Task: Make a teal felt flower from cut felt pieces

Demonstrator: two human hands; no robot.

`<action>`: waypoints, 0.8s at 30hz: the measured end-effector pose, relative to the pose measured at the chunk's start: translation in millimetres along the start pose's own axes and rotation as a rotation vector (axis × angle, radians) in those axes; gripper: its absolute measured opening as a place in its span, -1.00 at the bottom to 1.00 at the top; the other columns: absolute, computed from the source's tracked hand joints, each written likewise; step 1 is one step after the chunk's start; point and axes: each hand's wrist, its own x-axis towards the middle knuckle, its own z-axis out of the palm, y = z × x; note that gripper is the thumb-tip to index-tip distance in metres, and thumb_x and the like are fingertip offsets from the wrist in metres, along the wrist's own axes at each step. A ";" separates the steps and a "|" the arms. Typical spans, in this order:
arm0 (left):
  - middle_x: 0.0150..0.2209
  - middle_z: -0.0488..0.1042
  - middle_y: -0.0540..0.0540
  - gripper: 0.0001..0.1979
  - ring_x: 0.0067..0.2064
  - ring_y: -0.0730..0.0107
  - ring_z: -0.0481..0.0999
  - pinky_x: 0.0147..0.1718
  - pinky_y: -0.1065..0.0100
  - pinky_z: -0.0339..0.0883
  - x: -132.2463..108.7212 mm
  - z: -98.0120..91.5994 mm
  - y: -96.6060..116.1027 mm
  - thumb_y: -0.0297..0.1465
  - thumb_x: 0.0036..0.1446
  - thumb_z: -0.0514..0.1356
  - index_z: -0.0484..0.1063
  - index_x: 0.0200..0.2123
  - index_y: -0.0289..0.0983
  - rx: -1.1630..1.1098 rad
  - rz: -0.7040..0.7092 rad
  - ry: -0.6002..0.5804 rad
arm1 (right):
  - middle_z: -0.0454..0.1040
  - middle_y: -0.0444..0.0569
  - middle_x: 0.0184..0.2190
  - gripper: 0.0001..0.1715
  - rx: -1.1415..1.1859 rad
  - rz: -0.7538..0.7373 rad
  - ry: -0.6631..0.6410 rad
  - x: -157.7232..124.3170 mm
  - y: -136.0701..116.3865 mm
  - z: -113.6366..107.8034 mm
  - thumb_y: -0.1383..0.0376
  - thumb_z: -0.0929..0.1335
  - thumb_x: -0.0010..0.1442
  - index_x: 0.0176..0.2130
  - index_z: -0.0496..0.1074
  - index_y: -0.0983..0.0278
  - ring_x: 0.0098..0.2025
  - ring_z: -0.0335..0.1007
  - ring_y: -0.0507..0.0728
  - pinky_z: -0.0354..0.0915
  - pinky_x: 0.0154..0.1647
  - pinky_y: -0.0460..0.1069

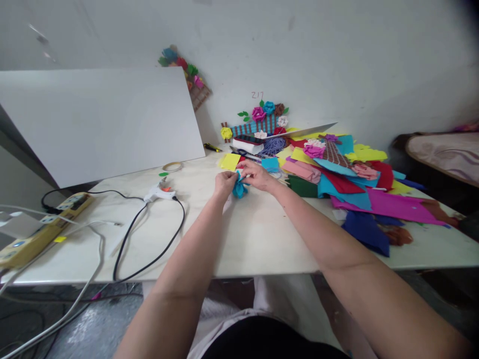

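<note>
A small blue flower (240,190), seemingly of crepe paper or felt, is held between my two hands over the middle of the table. My left hand (225,183) pinches it from the left with closed fingers. From the right, the bent fingers of my right hand (257,175) grip its upper part. The fingers hide much of the flower's top. Just beyond the hands lie a yellow square sheet (229,161) and a small blue sheet (270,164).
To the left, a white glue gun (159,192) with a looping black cord lies near a yellow power strip (67,215). A large white board (101,124) leans behind. Coloured sheets (337,184) pile up at right. A flower-decorated piece (258,124) stands against the wall.
</note>
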 end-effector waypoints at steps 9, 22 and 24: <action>-0.68 0.24 0.06 -0.75 -0.59 0.55 0.15 -0.60 0.46 -0.01 1.2 -1.5 -4.0 -0.24 -0.10 0.19 0.44 -0.57 -0.34 0.018 0.039 -0.004 | 0.41 -0.01 -0.05 -0.88 -0.171 0.073 -0.064 -2.3 -11.7 -0.6 0.38 0.36 0.01 -0.38 0.50 0.24 -0.04 0.36 0.14 0.28 -0.05 0.06; -0.67 0.26 0.05 -0.76 -0.56 0.53 0.18 -0.58 0.46 0.03 0.9 -2.3 -2.2 -0.25 -0.06 0.19 0.42 -0.56 -0.33 0.068 0.043 0.018 | 0.41 -0.06 -0.01 -0.83 -0.112 0.083 -0.023 -2.5 -4.1 1.1 0.43 0.36 -0.04 -0.45 0.55 0.21 -0.12 0.41 0.10 0.33 -0.08 0.05; -0.66 0.25 0.06 -0.75 -0.58 0.55 0.16 -0.59 0.47 0.01 0.1 -2.1 -1.7 -0.24 -0.07 0.20 0.40 -0.57 -0.33 0.017 0.043 0.005 | 0.40 -0.06 -0.01 -0.84 -0.097 0.090 -0.010 -2.8 -2.4 1.0 0.42 0.37 -0.04 -0.45 0.56 0.21 -0.16 0.42 0.09 0.33 -0.10 0.05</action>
